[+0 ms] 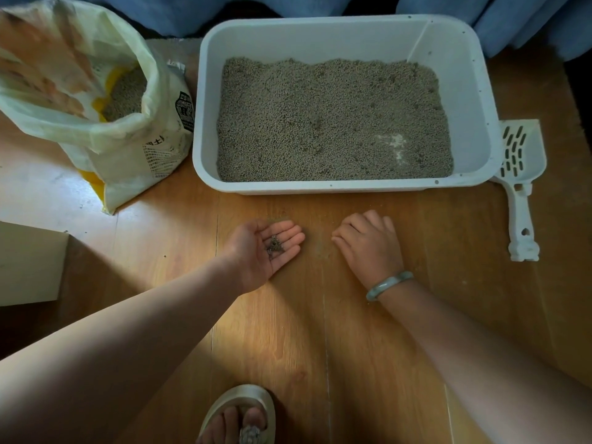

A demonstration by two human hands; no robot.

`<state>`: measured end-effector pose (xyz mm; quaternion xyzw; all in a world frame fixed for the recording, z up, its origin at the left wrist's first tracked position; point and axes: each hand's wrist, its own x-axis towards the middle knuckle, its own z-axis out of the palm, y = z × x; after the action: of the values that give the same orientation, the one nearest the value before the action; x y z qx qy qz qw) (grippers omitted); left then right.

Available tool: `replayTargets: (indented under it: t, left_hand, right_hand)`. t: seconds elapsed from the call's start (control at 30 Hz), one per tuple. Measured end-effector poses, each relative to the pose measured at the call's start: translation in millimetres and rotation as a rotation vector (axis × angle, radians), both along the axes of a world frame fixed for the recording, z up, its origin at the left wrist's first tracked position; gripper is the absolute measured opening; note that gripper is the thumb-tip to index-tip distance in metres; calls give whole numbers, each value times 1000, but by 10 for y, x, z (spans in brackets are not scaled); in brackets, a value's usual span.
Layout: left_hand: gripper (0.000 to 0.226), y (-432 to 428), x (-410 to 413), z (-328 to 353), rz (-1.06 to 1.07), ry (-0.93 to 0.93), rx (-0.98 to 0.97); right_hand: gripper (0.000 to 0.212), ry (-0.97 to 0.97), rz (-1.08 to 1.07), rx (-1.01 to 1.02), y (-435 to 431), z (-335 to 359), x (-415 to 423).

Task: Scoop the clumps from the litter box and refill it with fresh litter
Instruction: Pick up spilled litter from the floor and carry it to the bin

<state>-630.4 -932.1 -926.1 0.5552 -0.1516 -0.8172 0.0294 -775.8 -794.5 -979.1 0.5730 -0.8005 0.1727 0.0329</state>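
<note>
At twelve o'clock from your hands, the litter box (336, 187) sits on the wooden floor (304, 331), touching the scoop (520, 174), which lies at its right rim at about two o'clock with nothing on it. The litter bag (153, 149) stands open at ten o'clock, just beside the box, with pellets still inside.

Judging from that, you look to be near the end. The scoop is set aside and the litter (333, 123) covers the tray in a fairly level grey-brown bed, with no plain clump that I can make out. What seems left is tidying up the spilled grains, and perhaps a top-up.

Your left hand (266, 248) lies palm up with its fingers nearly straight, cradling a small dark heap of stray grains (275, 245). Your right hand (368, 248) rests knuckles up on the floor at its three o'clock. Its fingers are curled with the tips down, and I cannot tell whether they pinch anything.

One pale patch (395, 145) shows in the bed toward the box's four o'clock corner, thin cover or dust. A few shallow dips mark the middle.
</note>
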Motion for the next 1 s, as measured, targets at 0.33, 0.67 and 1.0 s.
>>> replayTargets:
  t: [0.33, 0.67, 1.0]
  left_hand:
    - [42, 2, -6, 0, -5, 11, 6]
    - [43, 0, -22, 4, -11, 2, 9]
    - [43, -12, 0, -10, -7, -3, 8]
  right_hand:
    - [13, 38, -138, 80, -84, 51, -41]
    - [10, -99, -214, 52, -204, 81, -49]
    - [8, 125, -153, 179, -263, 30, -17]
